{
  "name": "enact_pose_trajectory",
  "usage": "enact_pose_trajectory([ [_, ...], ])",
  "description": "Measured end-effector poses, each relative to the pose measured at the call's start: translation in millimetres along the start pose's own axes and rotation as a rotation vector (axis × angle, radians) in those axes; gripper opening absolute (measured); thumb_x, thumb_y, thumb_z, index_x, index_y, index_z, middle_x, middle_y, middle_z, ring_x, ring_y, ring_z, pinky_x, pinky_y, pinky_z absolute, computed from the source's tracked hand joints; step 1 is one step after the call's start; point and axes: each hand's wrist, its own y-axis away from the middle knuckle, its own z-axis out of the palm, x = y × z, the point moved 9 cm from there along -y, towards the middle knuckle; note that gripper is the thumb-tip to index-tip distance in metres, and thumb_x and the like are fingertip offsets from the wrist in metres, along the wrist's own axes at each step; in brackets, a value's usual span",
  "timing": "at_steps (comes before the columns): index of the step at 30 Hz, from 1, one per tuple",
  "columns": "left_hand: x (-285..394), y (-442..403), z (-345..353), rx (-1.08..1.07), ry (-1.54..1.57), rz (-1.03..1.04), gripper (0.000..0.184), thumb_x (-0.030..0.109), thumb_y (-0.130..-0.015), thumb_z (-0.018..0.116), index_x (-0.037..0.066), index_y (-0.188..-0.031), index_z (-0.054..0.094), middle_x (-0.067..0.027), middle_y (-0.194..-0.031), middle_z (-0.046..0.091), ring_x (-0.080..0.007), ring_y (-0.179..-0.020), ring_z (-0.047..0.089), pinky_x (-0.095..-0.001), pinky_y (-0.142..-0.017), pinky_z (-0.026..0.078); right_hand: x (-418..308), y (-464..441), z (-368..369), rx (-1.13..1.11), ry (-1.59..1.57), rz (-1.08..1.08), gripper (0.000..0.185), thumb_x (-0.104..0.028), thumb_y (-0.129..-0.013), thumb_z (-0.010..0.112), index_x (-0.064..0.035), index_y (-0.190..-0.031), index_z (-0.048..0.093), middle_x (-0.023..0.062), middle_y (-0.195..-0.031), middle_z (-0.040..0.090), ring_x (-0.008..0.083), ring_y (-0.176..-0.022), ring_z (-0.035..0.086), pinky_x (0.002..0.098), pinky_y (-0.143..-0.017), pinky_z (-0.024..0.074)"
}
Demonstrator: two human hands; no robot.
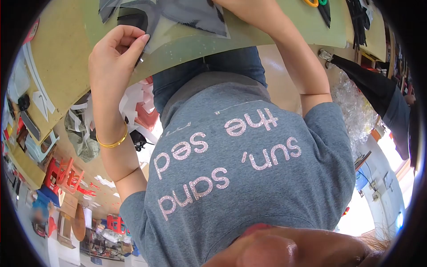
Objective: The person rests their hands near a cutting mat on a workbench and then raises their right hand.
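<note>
My left hand (pixel 118 53) is closed in a pinch at the near edge of the green work surface (pixel 187 55), beside a black piece (pixel 133 18). A small dark, shiny bit shows below the thumb; what the fingertips grip is too small to name. Dark cut pieces (pixel 195 18) lie under or on a clear plastic sheet (pixel 224 32) between the hands. My right hand (pixel 249 10) reaches over the surface at the top edge, beside the sheet; its fingers are cut off by the frame, so its grip is hidden.
Orange and green scissor handles (pixel 312 2) lie at the top right, near a pointed dark piece (pixel 326 15) and black strips (pixel 357 22). Another person's dark-clothed leg (pixel 364 78) extends at the right. Red stools (pixel 66 175) and white strips (pixel 38 80) are at the left.
</note>
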Motion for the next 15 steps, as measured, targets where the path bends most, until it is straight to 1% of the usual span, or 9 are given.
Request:
enact_pose_trajectory([
  [5, -1.9, 0.2, -0.7, 0.007, -0.002, -0.004, 0.016, 0.017, -0.088, 0.075, 0.003, -0.096, 0.075, -0.0018, -0.077, 0.072, -0.0068, -0.067, 0.061, -0.0232, -0.057, 0.045, -2.9, 1.1, 0.0, 0.016, 0.023, -0.017, 0.043, -0.001, -0.082, 0.067, 0.0002, -0.125, 0.064, 0.0156, -0.073, 0.062, 0.0234, -0.065, 0.06, 0.0346, -0.065, 0.0504],
  [8, -2.5, -0.3, -0.2, 0.006, -0.005, -0.001, 0.016, 0.018, -0.088, 0.075, 0.003, -0.096, 0.075, -0.002, -0.077, 0.072, -0.0067, -0.067, 0.06, -0.0232, -0.057, 0.045, 0.6, 1.0, 1.5, 0.012, 0.005, 0.019, 0.042, -0.001, -0.083, 0.067, 0.0002, -0.125, 0.064, 0.0159, -0.074, 0.062, 0.0238, -0.066, 0.06, 0.0348, -0.066, 0.0505],
  [11, 1.1, 0.8, 0.1, 0.01, -0.021, -0.003, 0.016, 0.017, -0.088, 0.074, 0.003, -0.095, 0.075, -0.0024, -0.077, 0.072, -0.0069, -0.066, 0.061, -0.0235, -0.058, 0.046, -1.5, 2.3, 0.3, 0.029, 0.023, -0.033, 0.041, 0.0, -0.083, 0.067, 0.0001, -0.124, 0.064, 0.0157, -0.075, 0.062, 0.024, -0.067, 0.06, 0.0348, -0.066, 0.0504],
  [15, 5.3, 1.5, -0.2, 0.019, -0.046, 0.023, 0.016, 0.017, -0.087, 0.074, 0.003, -0.095, 0.075, -0.0034, -0.076, 0.072, -0.008, -0.066, 0.061, -0.0243, -0.059, 0.047, 0.0, 2.8, 1.0, 0.027, 0.021, -0.02, 0.039, 0.0, -0.083, 0.067, 0.0001, -0.122, 0.063, 0.0155, -0.076, 0.062, 0.0244, -0.067, 0.06, 0.035, -0.065, 0.0503],
])
